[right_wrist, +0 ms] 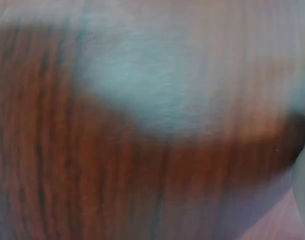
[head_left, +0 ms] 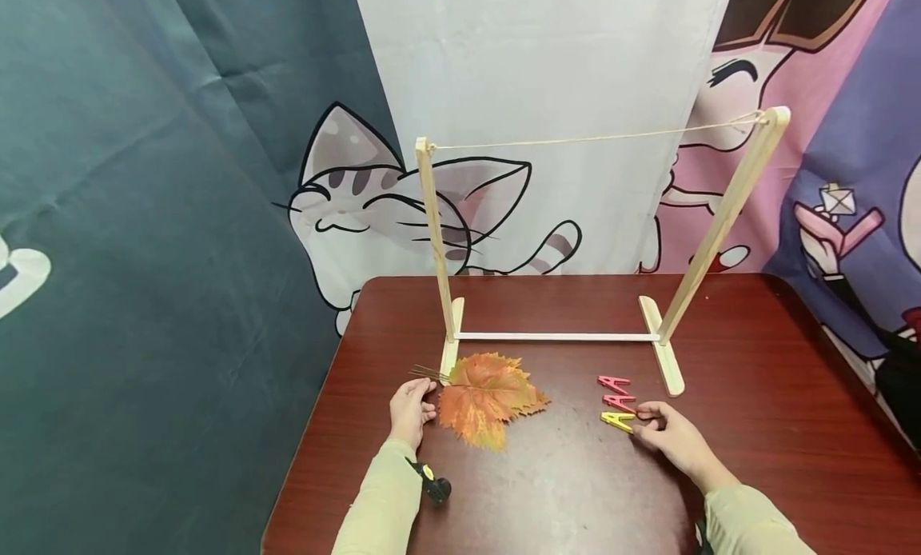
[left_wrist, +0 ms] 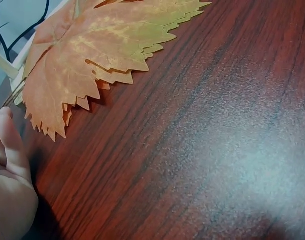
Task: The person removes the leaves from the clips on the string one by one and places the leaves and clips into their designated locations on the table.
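Observation:
Several orange-and-yellow artificial maple leaves (head_left: 489, 397) lie stacked on the table, their thin stems (head_left: 428, 373) pointing left. My left hand (head_left: 410, 413) is beside them, fingers loosely bent and fingertips right at the stems; in the left wrist view the fingers (left_wrist: 12, 142) show at the left edge, below the leaf stack (left_wrist: 87, 55). On the right, my right hand (head_left: 676, 439) pinches the handle end of a yellow clothespin (head_left: 616, 421) between thumb and forefinger. Just beyond it lie two red clothespins (head_left: 614, 385). The right wrist view is blurred and shows mostly table.
Behind the leaves and clothespins stands a wooden frame with a left post (head_left: 434, 235), a right post (head_left: 723, 227) and a white bottom bar (head_left: 554, 337). A string (head_left: 576, 141) runs between the post tops. A printed curtain (head_left: 561, 59) hangs behind the dark red table (head_left: 547, 499).

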Motion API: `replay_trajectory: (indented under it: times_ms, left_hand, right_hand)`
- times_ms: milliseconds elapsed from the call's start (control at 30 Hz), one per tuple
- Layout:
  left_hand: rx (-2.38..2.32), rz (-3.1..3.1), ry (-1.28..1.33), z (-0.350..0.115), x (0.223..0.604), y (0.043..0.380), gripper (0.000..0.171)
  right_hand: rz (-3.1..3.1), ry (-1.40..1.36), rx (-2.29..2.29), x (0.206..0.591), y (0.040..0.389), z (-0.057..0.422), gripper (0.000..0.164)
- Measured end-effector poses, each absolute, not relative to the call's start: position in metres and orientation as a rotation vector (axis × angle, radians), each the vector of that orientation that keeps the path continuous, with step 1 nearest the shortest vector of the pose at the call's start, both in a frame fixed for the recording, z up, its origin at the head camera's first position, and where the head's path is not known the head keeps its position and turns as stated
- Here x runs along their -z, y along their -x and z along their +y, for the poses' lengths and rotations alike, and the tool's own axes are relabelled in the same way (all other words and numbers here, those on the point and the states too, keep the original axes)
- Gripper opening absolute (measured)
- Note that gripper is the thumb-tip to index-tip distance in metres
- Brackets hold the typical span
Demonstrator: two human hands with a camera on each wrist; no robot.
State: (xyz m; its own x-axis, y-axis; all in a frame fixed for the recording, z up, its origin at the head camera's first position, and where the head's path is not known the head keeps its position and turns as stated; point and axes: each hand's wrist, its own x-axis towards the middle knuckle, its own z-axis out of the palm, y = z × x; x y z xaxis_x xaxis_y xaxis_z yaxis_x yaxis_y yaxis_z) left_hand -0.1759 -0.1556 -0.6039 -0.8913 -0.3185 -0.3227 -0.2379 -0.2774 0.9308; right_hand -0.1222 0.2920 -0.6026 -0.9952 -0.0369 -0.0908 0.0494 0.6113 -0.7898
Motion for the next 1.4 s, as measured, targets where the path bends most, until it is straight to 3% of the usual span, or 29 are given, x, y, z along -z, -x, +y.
replay_trajectory:
  times_ms: [1400]
  left_hand:
    - [2.128, -2.116, -0.426, -0.169, 0.513, 0.230, 0.029]
  right_hand:
    - [3.030, 0.161, 1.233, 0.481, 0.184, 0.367, 0.043]
